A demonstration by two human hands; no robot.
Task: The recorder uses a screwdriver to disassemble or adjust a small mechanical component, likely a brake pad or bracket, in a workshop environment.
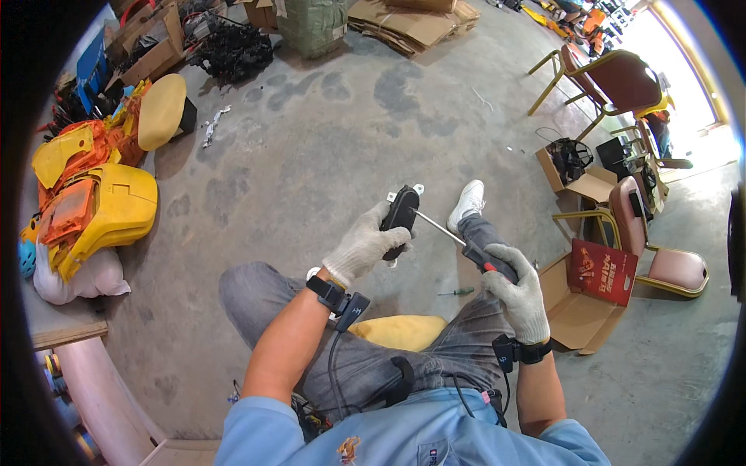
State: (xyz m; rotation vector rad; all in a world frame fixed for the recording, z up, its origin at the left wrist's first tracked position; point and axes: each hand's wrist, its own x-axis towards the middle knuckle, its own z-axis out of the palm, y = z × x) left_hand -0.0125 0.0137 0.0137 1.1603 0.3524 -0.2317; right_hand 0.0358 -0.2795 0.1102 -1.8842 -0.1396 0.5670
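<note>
Our left fingers point(397, 235) grip the black case point(402, 210), probably light, stiff and best held by its sides, while our right fingers point(509, 255) clasp the screwdriver point(475, 251).

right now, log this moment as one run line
left hand: holding black part | right hand: gripping long-shafted driver, tip at black part | floor: green-handled screwdriver

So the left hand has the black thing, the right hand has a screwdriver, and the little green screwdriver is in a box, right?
Not quite: the little green screwdriver lies on the floor instead, as the head view shows. The left hand does hold the black thing, and the right hand a screwdriver.
</note>
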